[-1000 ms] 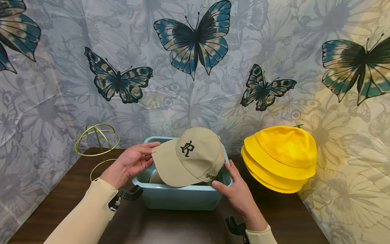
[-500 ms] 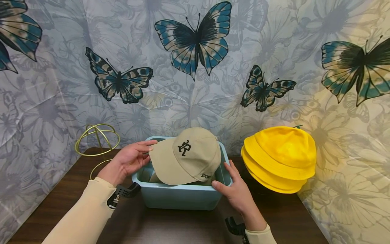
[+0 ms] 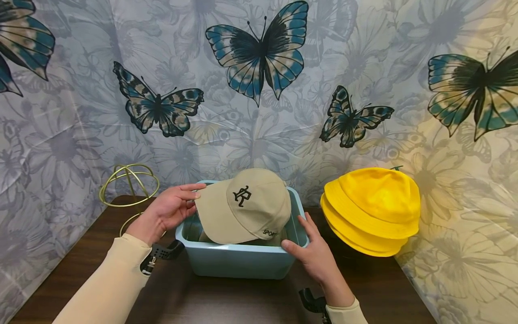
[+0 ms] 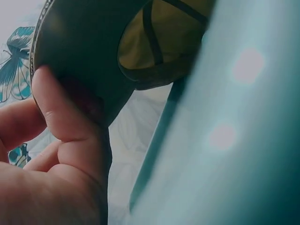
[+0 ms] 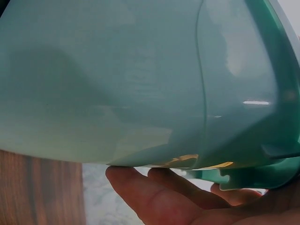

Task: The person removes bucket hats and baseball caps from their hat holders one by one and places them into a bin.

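Note:
A beige baseball cap [image 3: 259,202] with a dark emblem sits over a light blue plastic bin [image 3: 243,263], brim to the left. My left hand [image 3: 166,211] pinches the brim's edge. In the left wrist view, the thumb [image 4: 61,108] lies on the brim's dark underside [image 4: 89,37], and the cap's inside shows beyond. At the bin's right front corner, my right hand [image 3: 317,254] grips the rim, thumb on top. The right wrist view has its fingers [image 5: 150,192] against the bin's outer wall [image 5: 117,93]. Beneath the cap, some beige fabric [image 3: 205,236] shows inside the bin.
Several yellow bucket hats [image 3: 372,202] are stacked at the right of the dark wooden table [image 3: 190,301]. On the left stands a gold wire stand [image 3: 128,173]. A butterfly-print cloth [image 3: 259,130] hangs behind the table.
My left hand has drawn the cap a little to the left and slightly up, so more of the bin's right inside wall shows. My right hand has stayed on the rim.

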`<state>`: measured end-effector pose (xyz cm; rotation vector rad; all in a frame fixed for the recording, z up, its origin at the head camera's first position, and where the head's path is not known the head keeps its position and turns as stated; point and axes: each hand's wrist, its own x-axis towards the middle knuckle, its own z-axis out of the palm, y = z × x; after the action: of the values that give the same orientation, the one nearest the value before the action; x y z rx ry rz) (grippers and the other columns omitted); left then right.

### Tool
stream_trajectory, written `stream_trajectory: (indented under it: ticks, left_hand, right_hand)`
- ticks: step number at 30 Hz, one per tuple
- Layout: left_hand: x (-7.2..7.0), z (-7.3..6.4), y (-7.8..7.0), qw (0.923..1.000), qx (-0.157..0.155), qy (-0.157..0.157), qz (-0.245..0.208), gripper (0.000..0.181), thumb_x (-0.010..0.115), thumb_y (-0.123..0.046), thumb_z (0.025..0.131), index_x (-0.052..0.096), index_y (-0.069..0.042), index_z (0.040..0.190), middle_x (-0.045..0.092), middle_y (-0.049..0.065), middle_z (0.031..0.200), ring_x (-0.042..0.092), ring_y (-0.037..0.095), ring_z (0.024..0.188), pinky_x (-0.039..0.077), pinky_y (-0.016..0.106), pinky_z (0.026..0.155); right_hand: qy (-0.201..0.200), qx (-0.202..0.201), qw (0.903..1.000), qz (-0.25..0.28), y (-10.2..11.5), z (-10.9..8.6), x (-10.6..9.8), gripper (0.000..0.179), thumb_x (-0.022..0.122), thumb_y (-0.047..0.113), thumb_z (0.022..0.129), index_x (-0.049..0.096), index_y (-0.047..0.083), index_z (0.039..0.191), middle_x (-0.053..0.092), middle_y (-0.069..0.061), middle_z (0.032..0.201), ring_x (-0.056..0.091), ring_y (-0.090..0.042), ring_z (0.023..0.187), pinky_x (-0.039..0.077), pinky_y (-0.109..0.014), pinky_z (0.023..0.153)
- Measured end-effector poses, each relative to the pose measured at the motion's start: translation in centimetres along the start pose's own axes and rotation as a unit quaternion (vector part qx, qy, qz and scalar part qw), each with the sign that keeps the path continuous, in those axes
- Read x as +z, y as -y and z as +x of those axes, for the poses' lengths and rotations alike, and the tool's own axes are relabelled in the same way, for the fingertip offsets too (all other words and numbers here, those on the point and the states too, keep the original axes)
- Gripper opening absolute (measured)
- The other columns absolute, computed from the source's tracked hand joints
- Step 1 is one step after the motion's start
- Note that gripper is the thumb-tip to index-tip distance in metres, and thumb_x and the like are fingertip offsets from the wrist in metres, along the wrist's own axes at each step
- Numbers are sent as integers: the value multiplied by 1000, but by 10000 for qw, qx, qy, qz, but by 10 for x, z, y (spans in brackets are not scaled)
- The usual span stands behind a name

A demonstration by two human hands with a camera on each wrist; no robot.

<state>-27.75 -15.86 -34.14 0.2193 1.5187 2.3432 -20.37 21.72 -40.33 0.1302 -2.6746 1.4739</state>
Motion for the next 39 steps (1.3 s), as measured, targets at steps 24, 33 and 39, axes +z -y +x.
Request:
stream_trajectory:
  ticks: [24, 33, 39]
  left_hand:
    - [8, 9, 10, 9995, 114, 151, 252, 52, 42, -2, 106, 25, 5, 154, 65, 4, 108, 65, 13, 82, 50, 23, 69]
    - [24, 12, 13, 9904, 29, -140, 1377, 56, 47, -5, 105, 23, 1, 156, 43, 26, 146, 54, 29, 122, 44, 38, 100]
    - [25, 7, 11, 9820, 264, -339, 1837, 61, 47, -17, 107, 17, -7, 159, 6, 21, 163, 10, 38, 148, 14, 49, 117]
  right_hand:
    - [-33, -7, 10000, -44, 1, -1, -1, 89, 75, 45, 88, 30, 13, 158, 7, 0, 166, 12, -38, 148, 16, -66, 110]
    - [-37, 73, 10000, 19, 2, -1, -3, 88, 74, 45, 88, 30, 14, 157, 6, 0, 166, 11, -38, 148, 16, -67, 110]
    - [18, 75, 10000, 44, 2, 0, -1, 89, 74, 46, 88, 30, 13, 158, 6, -1, 166, 11, -39, 148, 16, -69, 108]
